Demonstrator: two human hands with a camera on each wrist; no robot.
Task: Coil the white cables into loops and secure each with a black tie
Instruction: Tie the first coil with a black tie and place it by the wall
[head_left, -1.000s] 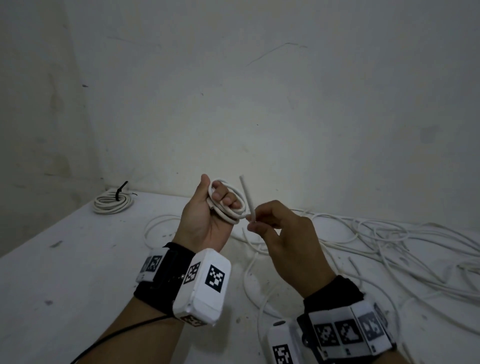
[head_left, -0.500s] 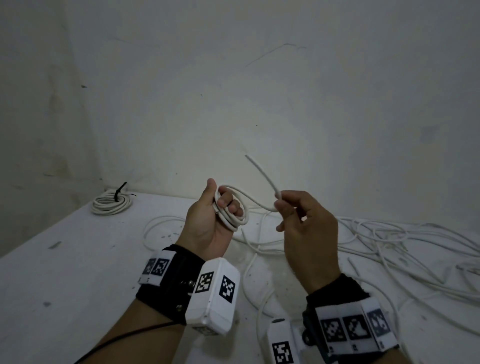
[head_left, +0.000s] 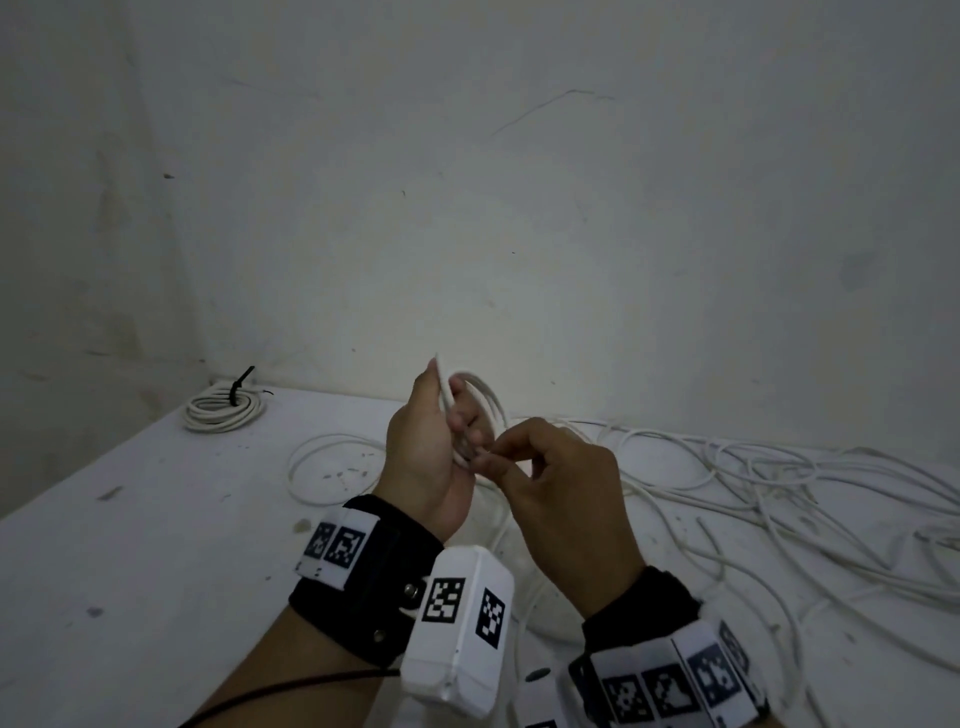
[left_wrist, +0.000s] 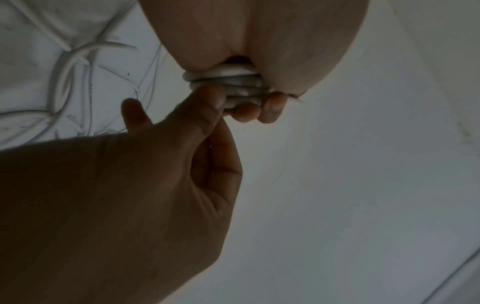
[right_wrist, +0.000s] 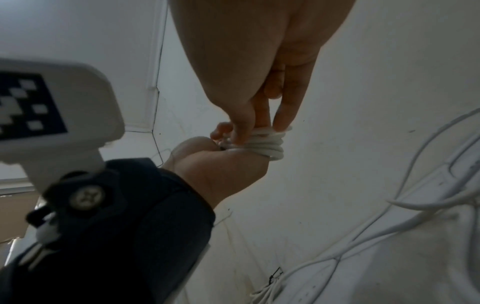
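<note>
A small coil of white cable (head_left: 485, 402) is held up over the table in my left hand (head_left: 457, 415), whose fingers curl through the loops. The cable's free end (head_left: 441, 382) sticks up beside the left thumb. My right hand (head_left: 485, 457) pinches the lower part of the coil with its fingertips. In the left wrist view the stacked loops (left_wrist: 233, 82) sit between the left palm and fingertips (left_wrist: 270, 109), and a right finger (left_wrist: 207, 100) presses on them. The right wrist view shows the right fingers (right_wrist: 259, 123) on the coil (right_wrist: 267, 146) above the left palm (right_wrist: 221, 170).
A finished coil (head_left: 223, 410) with a black tie (head_left: 240, 387) lies at the table's far left corner by the wall. Several loose white cables (head_left: 727, 467) sprawl across the right half of the table (head_left: 130, 545). A small dark piece (right_wrist: 275, 273) lies among cables below.
My right hand swung the cable's free end from up on the right over to the coil and now pinches the loops. The left hand kept its hold and turned slightly.
</note>
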